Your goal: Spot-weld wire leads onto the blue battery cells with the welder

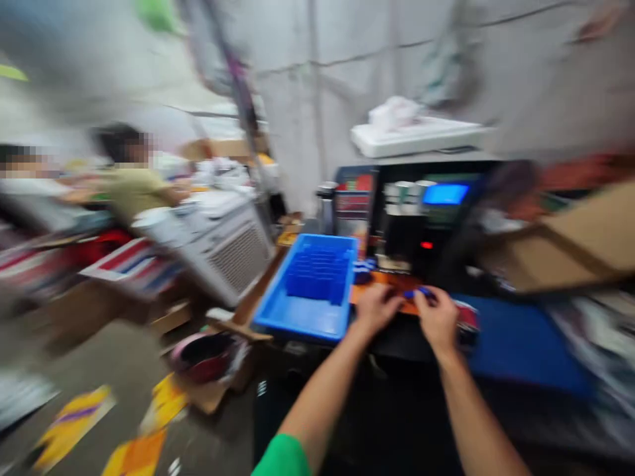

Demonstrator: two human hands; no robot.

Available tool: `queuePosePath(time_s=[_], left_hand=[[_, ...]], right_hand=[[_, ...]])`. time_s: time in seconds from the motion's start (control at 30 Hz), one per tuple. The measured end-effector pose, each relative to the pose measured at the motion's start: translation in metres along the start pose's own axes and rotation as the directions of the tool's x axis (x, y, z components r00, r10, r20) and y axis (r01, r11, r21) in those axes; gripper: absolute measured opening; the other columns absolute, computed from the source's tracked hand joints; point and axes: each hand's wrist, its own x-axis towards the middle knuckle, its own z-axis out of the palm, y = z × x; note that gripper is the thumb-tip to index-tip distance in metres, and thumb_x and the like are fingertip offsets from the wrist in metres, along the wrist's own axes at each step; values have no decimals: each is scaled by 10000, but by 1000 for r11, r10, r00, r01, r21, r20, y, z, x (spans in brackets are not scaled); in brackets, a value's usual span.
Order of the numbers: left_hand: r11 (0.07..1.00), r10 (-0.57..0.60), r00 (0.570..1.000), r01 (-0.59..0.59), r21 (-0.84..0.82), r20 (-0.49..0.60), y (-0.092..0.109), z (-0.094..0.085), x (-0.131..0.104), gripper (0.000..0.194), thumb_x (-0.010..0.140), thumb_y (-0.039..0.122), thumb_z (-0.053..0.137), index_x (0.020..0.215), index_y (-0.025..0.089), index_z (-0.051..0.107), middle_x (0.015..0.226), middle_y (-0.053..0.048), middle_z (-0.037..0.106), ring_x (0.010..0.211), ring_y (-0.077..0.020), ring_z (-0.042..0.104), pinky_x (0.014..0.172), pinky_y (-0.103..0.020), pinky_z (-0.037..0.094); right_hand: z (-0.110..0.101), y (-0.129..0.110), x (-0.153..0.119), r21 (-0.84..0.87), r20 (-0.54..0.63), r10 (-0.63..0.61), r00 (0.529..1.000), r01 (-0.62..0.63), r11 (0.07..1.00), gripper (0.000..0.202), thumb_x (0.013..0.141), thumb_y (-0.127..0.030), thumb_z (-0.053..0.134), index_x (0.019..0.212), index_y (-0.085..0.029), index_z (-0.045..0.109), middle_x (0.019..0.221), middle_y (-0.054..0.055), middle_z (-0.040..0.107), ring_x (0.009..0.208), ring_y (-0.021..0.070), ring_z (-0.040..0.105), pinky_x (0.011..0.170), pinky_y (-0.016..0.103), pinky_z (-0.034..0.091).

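My right hand pinches a small dark-blue piece between thumb and fingertips; its exact kind is too blurred to tell. Just left of it, my left hand has its fingers curled and closed, the tips beside the blue piece's left end; what they hold is hidden. Both hands are over an orange surface at the front of a black machine with a lit blue screen. To the left stands a light-blue tray holding rows of dark-blue pieces.
A blue-and-white roll sits by the tray's right edge. Right of my hands are a blue surface and an open cardboard box. At left are a grey vented unit, floor boxes and two people seated farther back.
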Motion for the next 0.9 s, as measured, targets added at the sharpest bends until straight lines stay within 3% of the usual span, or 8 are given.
queuePosePath(time_s=[0.07,0.17,0.27,0.37,0.47,0.57,0.73,0.9], left_hand=[[999,15,1000,-15,-43,-5,-5,10,19,249,856,406,657,969,188,699,912,-66,732,816,-186,664,735,-288,505],[999,30,1000,-30,-12,-4,-25,17,48,274,846,446,642,956,201,695,879,-27,727,768,-173,655,710,-280,481],[998,46,997,-43,43,-56,-34,19,53,269,843,462,633,929,215,697,816,-8,714,755,-172,655,670,-268,454],[996,65,994,-59,72,-91,-32,20,49,258,843,458,632,914,220,698,799,-3,711,744,-167,657,660,-262,441],[993,68,992,-56,108,-107,-30,22,50,254,841,461,630,903,224,698,802,-5,713,739,-171,656,651,-265,432],[989,77,991,-63,131,-105,-32,22,53,264,850,468,609,915,229,698,812,-10,716,739,-180,655,642,-270,427],[987,89,991,-73,146,-100,-32,22,54,273,852,466,588,916,223,693,804,-16,710,728,-181,646,644,-271,424],[985,68,991,-48,166,-112,-29,23,53,291,856,476,568,918,217,685,802,-23,706,713,-182,636,627,-273,409]], right_hand=[[-43,31,10,98,-121,77,990,-66,993,298,947,-437,536,1097,-213,660,992,102,710,856,237,699,735,366,599],[-87,57,48,287,-286,86,954,-1,958,386,897,-450,544,1109,-145,651,975,115,719,843,225,695,792,351,581],[-124,79,101,253,-374,71,925,28,967,387,875,-424,547,1090,-122,661,969,116,719,852,216,685,815,324,556],[-149,101,154,112,-332,53,942,-16,994,363,876,-352,542,1099,-96,671,1006,129,720,879,213,673,829,291,522],[-153,123,196,-97,-163,32,986,-48,994,303,874,-289,550,1060,-100,696,977,117,727,876,212,659,817,268,487],[-146,138,216,-298,-58,67,996,-81,951,259,884,-246,546,1043,-129,713,990,109,731,920,220,647,819,263,461],[-136,149,218,-526,19,157,987,-124,841,262,897,-205,539,1072,-152,726,1073,139,724,996,235,646,843,262,435],[-132,157,214,-547,224,178,958,-28,837,244,906,-225,550,1000,-120,751,1042,166,729,938,239,663,766,250,430]])
